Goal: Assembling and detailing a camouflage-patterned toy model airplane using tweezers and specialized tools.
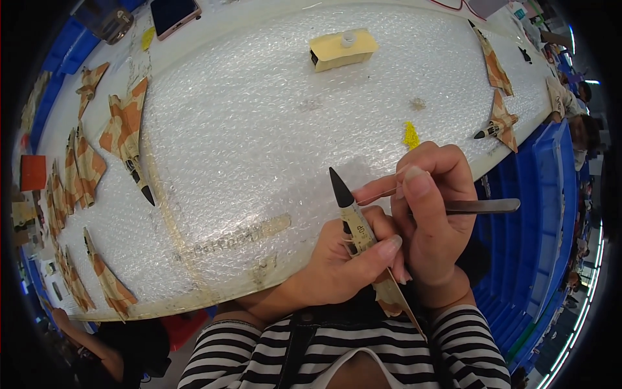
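My left hand [334, 269] is closed around the body of a model fighter jet [364, 241] with tan and brown camouflage. Its black nose cone points up and away from me, and the fingers cover much of the fuselage. Close on the right, my right hand [437, 201] has its fingers bent. A metal tool that looks like tweezers [483, 207] is tucked in it, with the handle sticking out to the right. One right fingertip is at the base of the nose cone. A thin pale strand seems to run by these fingers; its ends cannot be made out.
Bubble wrap [240, 149] covers the table. Several similar jets, one large [126, 129], lie along the left; two more [502, 123] lie at the right. A yellow box [343, 50], a phone [173, 16] and yellow bits [411, 135] are farther off. Blue bins [525, 227] stand right.
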